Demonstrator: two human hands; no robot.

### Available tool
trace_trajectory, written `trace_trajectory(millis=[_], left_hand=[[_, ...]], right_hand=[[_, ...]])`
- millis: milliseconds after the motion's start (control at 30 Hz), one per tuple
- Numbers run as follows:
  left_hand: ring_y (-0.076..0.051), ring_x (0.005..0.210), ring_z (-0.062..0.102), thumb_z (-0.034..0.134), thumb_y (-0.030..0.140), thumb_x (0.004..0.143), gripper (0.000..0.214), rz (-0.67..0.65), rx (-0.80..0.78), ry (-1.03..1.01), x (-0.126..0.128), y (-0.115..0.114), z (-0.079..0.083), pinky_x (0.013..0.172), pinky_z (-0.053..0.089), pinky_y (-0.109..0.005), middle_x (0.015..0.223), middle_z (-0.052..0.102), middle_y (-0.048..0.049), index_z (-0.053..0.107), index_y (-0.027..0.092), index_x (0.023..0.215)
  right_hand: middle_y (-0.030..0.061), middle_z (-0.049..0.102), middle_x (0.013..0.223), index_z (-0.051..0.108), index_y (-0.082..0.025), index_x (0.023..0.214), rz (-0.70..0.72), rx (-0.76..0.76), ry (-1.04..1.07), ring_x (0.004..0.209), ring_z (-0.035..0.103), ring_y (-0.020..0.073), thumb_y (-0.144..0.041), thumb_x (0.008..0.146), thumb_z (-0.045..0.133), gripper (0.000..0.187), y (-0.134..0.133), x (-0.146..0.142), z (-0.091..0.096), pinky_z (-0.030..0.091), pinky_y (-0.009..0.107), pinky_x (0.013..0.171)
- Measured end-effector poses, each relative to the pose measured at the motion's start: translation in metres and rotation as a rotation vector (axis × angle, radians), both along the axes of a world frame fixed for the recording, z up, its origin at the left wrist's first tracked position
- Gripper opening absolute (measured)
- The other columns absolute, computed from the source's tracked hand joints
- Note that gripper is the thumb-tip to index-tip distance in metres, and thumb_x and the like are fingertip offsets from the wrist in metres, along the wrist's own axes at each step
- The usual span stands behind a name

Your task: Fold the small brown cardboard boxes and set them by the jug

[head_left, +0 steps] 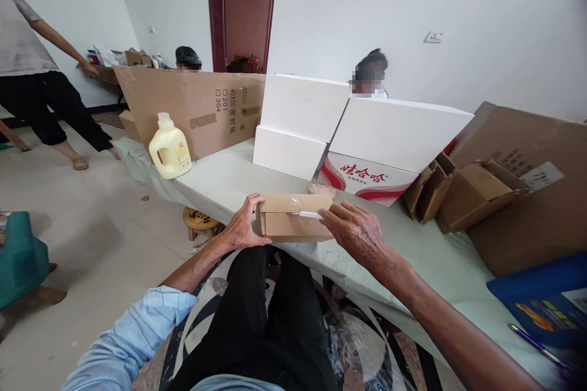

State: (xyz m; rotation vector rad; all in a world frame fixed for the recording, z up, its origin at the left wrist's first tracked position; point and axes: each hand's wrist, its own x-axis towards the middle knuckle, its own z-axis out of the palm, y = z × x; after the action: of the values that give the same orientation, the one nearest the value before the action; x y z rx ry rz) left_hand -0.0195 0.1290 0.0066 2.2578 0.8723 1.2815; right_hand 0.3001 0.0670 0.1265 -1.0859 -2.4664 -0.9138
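Note:
A small brown cardboard box (293, 229) lies near the front edge of the cloth-covered table, with a strip of clear tape on its upper part. Its left end is gripped by my left hand (245, 223), thumb on the near side and fingers on the far side. At the box's right end, my right hand (358, 229) is closed around a slim white knife (309, 215). The knife's tip points left and lies along the box's top seam; its handle is hidden in my fingers. Behind the box sits a pale crumpled item (322, 189) that I cannot make out.
White boxes (298, 110) and a large carton (192, 110) line the table's far side. A yellow jug (169, 149) stands left. To the right are opened cardboard boxes (477, 192), a blue package (545, 299) and a pen (539, 345). Several people are nearby; a stool (199, 220) stands below.

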Motion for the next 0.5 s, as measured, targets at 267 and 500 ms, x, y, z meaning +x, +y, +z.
trace_trajectory(millis=[267, 500], left_hand=[[-0.043, 0.154, 0.048, 0.100, 0.028, 0.062, 0.112, 0.020, 0.015, 0.033, 0.002, 0.000, 0.002, 0.122, 0.050, -0.062, 0.158, 0.047, -0.0173, 0.036, 0.028, 0.154], [-0.042, 0.150, 0.052, 0.100, 0.027, 0.061, 0.112, 0.006, 0.034, 0.041, 0.004, 0.000, 0.004, 0.121, 0.052, -0.062, 0.154, 0.049, -0.0160, 0.037, 0.028, 0.154]], right_hand=[[0.0070, 0.063, 0.081, 0.068, -0.021, 0.088, -0.053, -0.048, 0.000, 0.080, 0.054, 0.0230, -0.015, 0.113, 0.047, 0.033, -0.003, -0.007, 0.007, 0.030, 0.039, 0.069], [0.0067, 0.065, 0.082, 0.069, -0.021, 0.090, -0.100, -0.089, -0.079, 0.080, 0.058, 0.0221, -0.010, 0.109, 0.049, 0.030, -0.002, 0.000, 0.018, 0.031, 0.036, 0.070]])
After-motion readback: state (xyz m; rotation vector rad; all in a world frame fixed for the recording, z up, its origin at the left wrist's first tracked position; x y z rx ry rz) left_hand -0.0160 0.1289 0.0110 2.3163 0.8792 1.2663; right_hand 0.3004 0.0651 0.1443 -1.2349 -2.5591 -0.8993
